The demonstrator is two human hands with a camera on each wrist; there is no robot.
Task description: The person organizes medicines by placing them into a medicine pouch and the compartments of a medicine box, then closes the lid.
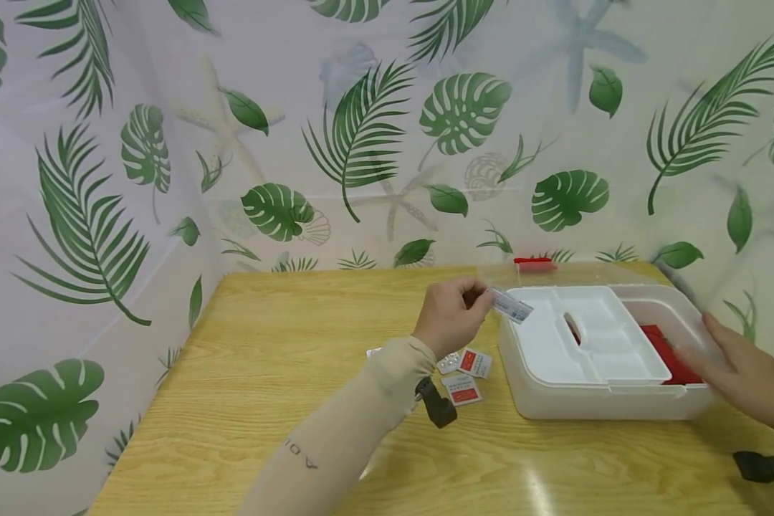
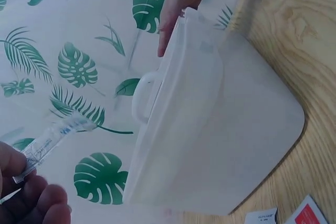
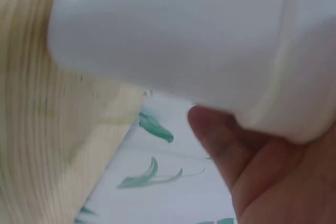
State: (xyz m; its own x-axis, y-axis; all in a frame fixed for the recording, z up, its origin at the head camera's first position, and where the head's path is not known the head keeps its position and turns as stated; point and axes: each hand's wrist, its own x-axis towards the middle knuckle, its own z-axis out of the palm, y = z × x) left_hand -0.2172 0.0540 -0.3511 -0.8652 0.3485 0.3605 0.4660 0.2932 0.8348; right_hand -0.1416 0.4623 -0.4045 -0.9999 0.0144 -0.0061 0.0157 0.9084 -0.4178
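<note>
A light long sleeve [image 1: 355, 423] covers the left arm. A black strap [image 1: 437, 405] hangs by that wrist, and 1 more black strap [image 1: 757, 466] shows near the right wrist. Under them is a yellow wood table [image 1: 245, 401]. Past the sleeve lie 2 small red-and-white packets [image 1: 462, 390], with a silver pill sheet [image 1: 448, 362] just beside them. A bit of 1 more white thing [image 1: 373, 352] peeks out by the arm; most of it is hidden.

To the right is a big white box [image 1: 567, 405]. The right hand [image 1: 744, 376] touches its right end. That hand is blurry, so I cannot tell if it grips the box wall. The left hand [image 1: 451, 315] is up in the air near the box's left end. Its thumb and finger pinch a thin, see-through packet [image 1: 512, 307] with tiny print. The packet is not touching the box.

A white tray [image 1: 542, 340] with a handle [image 1: 577, 330] sits in the box top. Right of it, lower down, is something red [image 1: 674, 358]. Behind is a clear lid [image 1: 593, 274], open, with a red latch [image 1: 535, 264]. Farthest back is a white wall cloth [image 1: 264, 57] with green leaves.
</note>
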